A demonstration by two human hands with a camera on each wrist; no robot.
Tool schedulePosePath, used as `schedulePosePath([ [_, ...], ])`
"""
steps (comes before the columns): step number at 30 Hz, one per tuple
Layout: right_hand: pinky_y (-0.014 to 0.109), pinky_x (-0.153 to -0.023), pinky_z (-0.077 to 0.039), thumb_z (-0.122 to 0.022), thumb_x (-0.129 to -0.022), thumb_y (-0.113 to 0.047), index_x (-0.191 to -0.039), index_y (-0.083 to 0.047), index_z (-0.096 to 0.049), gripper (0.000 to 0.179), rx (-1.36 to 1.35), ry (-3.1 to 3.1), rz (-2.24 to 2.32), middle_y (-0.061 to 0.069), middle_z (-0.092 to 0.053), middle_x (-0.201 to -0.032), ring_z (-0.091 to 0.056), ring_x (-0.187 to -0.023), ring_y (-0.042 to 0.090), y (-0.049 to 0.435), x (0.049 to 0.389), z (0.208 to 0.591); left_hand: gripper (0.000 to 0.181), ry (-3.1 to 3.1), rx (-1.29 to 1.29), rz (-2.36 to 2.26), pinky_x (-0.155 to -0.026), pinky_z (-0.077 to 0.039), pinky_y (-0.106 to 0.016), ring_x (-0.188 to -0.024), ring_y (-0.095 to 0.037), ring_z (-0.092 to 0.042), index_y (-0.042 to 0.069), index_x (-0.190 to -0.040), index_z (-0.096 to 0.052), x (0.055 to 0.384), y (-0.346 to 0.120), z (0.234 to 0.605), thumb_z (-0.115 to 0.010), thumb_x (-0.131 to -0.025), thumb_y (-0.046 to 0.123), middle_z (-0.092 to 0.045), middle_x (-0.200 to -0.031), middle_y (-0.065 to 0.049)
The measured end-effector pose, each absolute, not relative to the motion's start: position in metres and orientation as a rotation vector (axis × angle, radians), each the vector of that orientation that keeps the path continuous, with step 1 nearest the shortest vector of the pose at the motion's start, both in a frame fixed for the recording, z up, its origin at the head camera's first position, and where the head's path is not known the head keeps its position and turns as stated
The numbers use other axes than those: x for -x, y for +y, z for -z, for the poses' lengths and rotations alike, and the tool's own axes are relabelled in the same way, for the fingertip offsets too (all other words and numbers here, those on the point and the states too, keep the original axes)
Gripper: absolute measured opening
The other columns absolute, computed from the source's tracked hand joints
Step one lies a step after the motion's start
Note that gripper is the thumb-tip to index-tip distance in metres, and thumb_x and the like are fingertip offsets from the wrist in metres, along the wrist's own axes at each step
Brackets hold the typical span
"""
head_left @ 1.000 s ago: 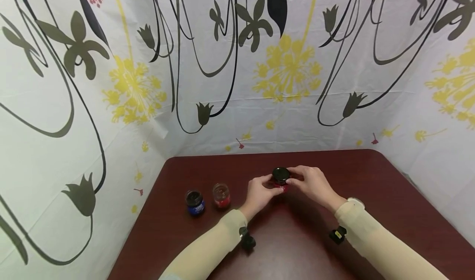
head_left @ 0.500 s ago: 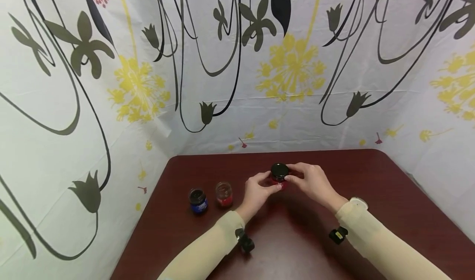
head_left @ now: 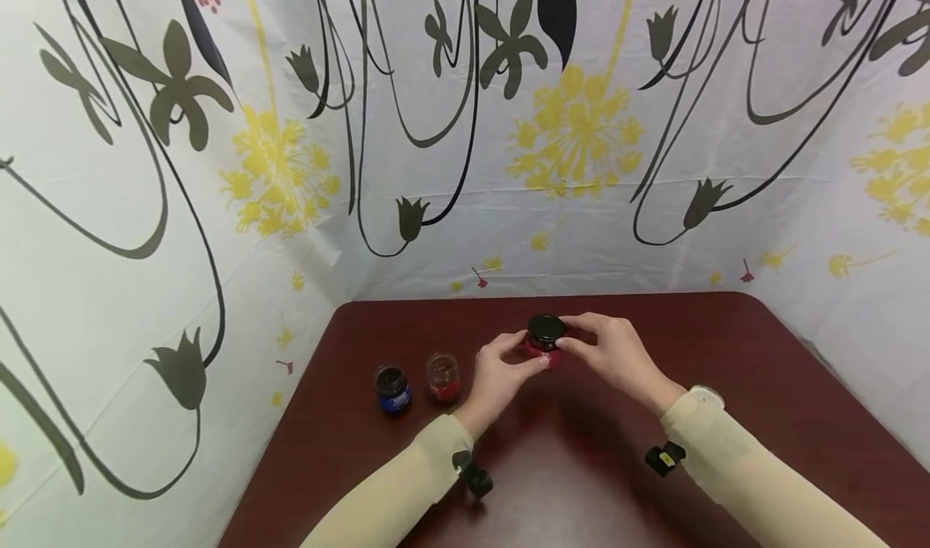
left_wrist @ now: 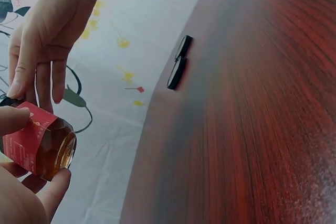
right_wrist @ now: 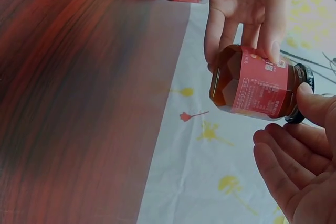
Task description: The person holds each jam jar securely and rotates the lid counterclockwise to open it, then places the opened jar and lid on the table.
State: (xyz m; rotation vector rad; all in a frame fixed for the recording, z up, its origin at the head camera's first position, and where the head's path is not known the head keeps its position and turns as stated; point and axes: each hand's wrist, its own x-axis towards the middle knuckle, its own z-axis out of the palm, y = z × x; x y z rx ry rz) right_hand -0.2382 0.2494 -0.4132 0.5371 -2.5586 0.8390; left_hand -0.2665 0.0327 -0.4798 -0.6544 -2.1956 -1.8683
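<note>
A glass jar of amber contents with a red label (right_wrist: 257,85) is held above the table. My left hand (head_left: 497,380) grips its body between thumb and fingers. With the thumb and a finger, my right hand (head_left: 617,362) pinches the black lid (head_left: 546,328), which sits on the jar's mouth. In the head view the jar stands roughly upright. The left wrist view shows the jar's glass base (left_wrist: 62,153) by a left fingertip. Other right-hand fingers (right_wrist: 286,161) extend beside the lid without curling round it.
Left of my hands, a lidless jar with a blue label (head_left: 393,391) and a lidless jar with a red label (head_left: 443,378) stand on the dark red table (head_left: 581,483). Two black lids (left_wrist: 177,73) lie near the table's edge. Patterned cloth (head_left: 436,169) hangs behind.
Both hands have shifted slightly left and upward with the jar. The grip on the body and the pinch on the lid persist. The head view has turned a little left.
</note>
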Motion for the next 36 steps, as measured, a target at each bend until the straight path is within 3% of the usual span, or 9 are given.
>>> schedulePosePath([
  [12,0.04,-0.076,-0.058,-0.077,-0.088,-0.039,-0.121,-0.018,-0.074,0.039,-0.559,-2.522,-0.908,-0.003,-0.072,-0.112,-0.07,-0.099,0.02,0.241,0.232,0.407,0.052,-2.161,0.666,1.915,-0.08,-0.056,-0.026,-0.098,-0.008,-0.068,0.023,-0.128,-0.071,0.258,0.02,0.473,-0.086,-0.08,0.037,-0.067,-0.109,0.011],
  [22,0.04,-0.075,-0.058,-0.077,-0.087,-0.044,-0.117,-0.022,-0.074,0.037,-0.536,-2.49,-0.947,-0.008,-0.072,-0.11,-0.069,-0.099,0.013,0.234,0.226,0.404,0.061,-2.213,0.649,1.884,-0.079,-0.057,-0.027,-0.094,-0.011,-0.068,0.017,-0.131,-0.068,0.246,0.009,0.464,-0.089,-0.077,0.036,-0.065,-0.108,0.005],
  [36,0.037,-0.075,-0.057,-0.074,-0.088,-0.05,-0.118,-0.026,-0.072,0.038,-0.532,-2.479,-0.99,-0.012,-0.071,-0.11,-0.067,-0.098,0.009,0.222,0.219,0.404,0.068,-2.243,0.553,1.989,-0.078,-0.058,-0.03,-0.093,-0.013,-0.071,0.017,-0.135,-0.064,0.23,-0.002,0.454,-0.09,-0.075,0.036,-0.07,-0.114,0.001],
])
